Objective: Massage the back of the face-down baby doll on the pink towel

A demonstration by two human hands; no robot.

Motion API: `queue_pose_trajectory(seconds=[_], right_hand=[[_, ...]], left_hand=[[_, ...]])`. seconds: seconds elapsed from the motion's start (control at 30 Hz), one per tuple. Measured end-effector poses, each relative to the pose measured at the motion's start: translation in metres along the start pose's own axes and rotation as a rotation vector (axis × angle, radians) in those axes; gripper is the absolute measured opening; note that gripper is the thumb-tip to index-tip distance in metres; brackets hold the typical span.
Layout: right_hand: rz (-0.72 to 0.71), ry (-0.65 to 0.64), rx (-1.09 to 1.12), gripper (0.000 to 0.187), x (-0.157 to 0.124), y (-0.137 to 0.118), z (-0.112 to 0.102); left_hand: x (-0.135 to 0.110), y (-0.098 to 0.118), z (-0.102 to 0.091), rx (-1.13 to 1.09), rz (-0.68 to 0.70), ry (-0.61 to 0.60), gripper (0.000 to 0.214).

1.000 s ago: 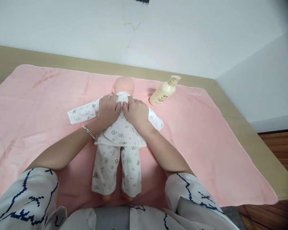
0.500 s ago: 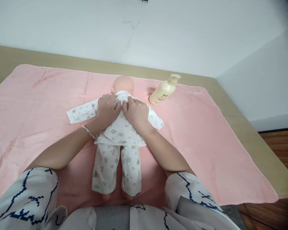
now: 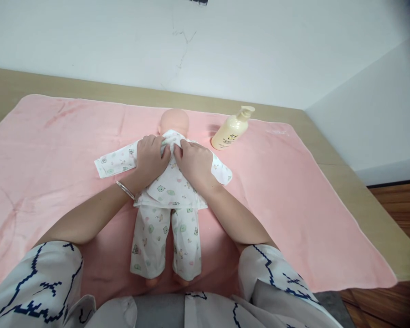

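Observation:
A bald baby doll (image 3: 172,193) lies stretched out, its smooth head (image 3: 174,122) at the far end and its bare feet towards me. No facial features show, so it seems to be face down. It wears a white printed top and matching trousers (image 3: 148,241), sleeves spread to both sides. My left hand (image 3: 152,157), with a silver bangle at the wrist, is curled over the doll's left-side shoulder. Over the other shoulder curls my right hand (image 3: 194,163). Both thumbs rest on the cloth near the middle of the upper back, slightly apart. The fingertips are partly hidden.
Under the doll a pink blanket (image 3: 287,205) covers most of a wooden surface (image 3: 331,157). A cream pump bottle (image 3: 229,132) stands on the blanket, right of the doll's head. A white wall (image 3: 123,45) rises behind. Brown wood flooring (image 3: 399,209) shows at right.
Both hands stay on the doll's shoulders, with barely visible movement of the thumbs at most. The whole view has shifted slightly; the doll and bottle keep their places.

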State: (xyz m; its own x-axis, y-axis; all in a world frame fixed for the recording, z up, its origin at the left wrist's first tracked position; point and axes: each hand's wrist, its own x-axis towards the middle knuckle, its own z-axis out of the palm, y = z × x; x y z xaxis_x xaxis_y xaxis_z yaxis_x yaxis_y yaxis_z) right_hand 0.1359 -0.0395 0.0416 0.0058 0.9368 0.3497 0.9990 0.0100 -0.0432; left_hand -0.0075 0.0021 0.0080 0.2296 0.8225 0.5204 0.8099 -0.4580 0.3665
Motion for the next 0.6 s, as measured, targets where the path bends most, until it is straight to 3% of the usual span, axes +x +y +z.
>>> queue_pose_trajectory(seconds=[0.37, 0.5, 0.6], right_hand=[[0.030, 0.047, 0.026, 0.041, -0.002, -0.002, 0.001], [0.021, 0.001, 0.119, 0.035, 0.002, 0.001, 0.005], [0.002, -0.062, 0.214, 0.042, 0.007, 0.004, 0.010]], left_hand=[[-0.001, 0.004, -0.005, -0.062, -0.043, -0.066, 0.030], [0.001, 0.000, -0.002, -0.139, 0.002, -0.098, 0.038], [0.002, -0.007, 0.004, -0.180, 0.034, -0.141, 0.045]])
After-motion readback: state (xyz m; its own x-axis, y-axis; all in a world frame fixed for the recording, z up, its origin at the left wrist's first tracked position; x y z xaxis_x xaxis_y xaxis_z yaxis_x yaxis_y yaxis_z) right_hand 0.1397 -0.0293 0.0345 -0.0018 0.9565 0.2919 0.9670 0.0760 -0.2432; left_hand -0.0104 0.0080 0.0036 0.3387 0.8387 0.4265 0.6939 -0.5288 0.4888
